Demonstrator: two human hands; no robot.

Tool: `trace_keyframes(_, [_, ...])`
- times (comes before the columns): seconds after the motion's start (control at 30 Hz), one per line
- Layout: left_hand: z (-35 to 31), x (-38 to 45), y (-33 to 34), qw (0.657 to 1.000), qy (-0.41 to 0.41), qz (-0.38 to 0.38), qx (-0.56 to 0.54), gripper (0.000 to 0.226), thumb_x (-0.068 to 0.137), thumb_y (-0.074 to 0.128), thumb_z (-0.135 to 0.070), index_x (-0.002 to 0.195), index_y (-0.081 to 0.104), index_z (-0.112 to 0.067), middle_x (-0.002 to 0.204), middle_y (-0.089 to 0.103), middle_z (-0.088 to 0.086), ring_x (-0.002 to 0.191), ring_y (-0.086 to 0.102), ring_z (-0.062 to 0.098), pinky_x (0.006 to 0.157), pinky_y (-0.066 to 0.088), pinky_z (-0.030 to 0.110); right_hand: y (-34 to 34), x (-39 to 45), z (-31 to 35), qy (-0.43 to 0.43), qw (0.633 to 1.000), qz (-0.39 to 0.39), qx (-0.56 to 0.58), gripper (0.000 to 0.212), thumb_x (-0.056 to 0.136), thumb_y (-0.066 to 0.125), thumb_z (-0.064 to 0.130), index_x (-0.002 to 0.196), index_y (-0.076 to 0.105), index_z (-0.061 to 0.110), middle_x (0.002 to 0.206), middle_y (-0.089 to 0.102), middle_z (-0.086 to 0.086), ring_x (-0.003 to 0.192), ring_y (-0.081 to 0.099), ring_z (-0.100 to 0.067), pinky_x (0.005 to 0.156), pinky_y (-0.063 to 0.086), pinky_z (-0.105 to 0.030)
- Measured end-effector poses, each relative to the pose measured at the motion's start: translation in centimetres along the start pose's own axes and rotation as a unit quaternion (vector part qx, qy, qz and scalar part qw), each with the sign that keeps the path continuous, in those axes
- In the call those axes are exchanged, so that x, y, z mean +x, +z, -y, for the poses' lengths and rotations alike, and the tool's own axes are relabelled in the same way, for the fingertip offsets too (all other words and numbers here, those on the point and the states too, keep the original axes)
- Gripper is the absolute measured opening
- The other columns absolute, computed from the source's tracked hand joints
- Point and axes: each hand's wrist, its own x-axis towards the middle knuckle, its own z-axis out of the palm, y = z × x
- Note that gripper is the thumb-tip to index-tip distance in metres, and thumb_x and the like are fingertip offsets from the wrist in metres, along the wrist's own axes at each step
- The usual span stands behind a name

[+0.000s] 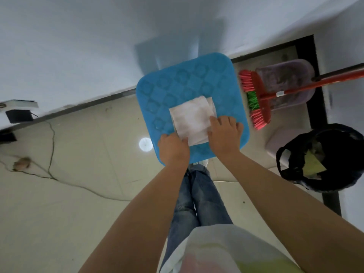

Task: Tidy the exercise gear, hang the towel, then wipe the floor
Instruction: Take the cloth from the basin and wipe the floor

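A folded white cloth [192, 120] lies on the seat of a blue plastic stool [177, 83] that stands against the white wall. My left hand [173, 149] is at the cloth's near left corner with its thumb on the cloth. My right hand [224, 134] lies on the cloth's right edge, fingers curled down over it. Both hands are on the stool's near half. Whether either hand pinches the cloth is hidden by the backs of the hands.
A red broom [258, 97] and a purple dustpan [287, 83] lean by a dark doorway to the right. A black bin [323, 156] with a bag and yellow waste stands near right. A cable [51, 154] trails over the tiled floor at left, below a black adapter [18, 116].
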Motion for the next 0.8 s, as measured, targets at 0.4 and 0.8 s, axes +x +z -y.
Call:
trace_keyframes(0.4, [0.7,-0.6,-0.3,0.998,0.065,-0.013,0.013,0.029,0.097,0.045,-0.019,0.1,0.064,0.003,0.111,0.056,0.015,0.105,0.054,0.03,0.083,0.044,0.038,0.4,-0.5,-0.9,-0.066,0.996,-0.008,0.051,0.02,0.038,0.075,0.0,0.046,0.064,0.014,0.046,0.056,-0.001,0.05,0.057,-0.025,0.074,0.023,-0.032])
trace_keyframes(0.8, [2.9,-1.6,-3.4,0.992,0.106,0.024,0.07,0.025,0.093,0.052,-0.019,0.084,0.066,-0.001,0.089,0.063,0.016,0.086,0.061,0.03,0.067,0.042,0.031,3.6,-3.9,0.6,-0.075,0.993,-0.087,0.03,0.04,0.037,0.083,0.008,0.074,0.072,0.017,0.072,0.064,-0.004,0.081,0.04,-0.023,0.083,0.032,-0.041])
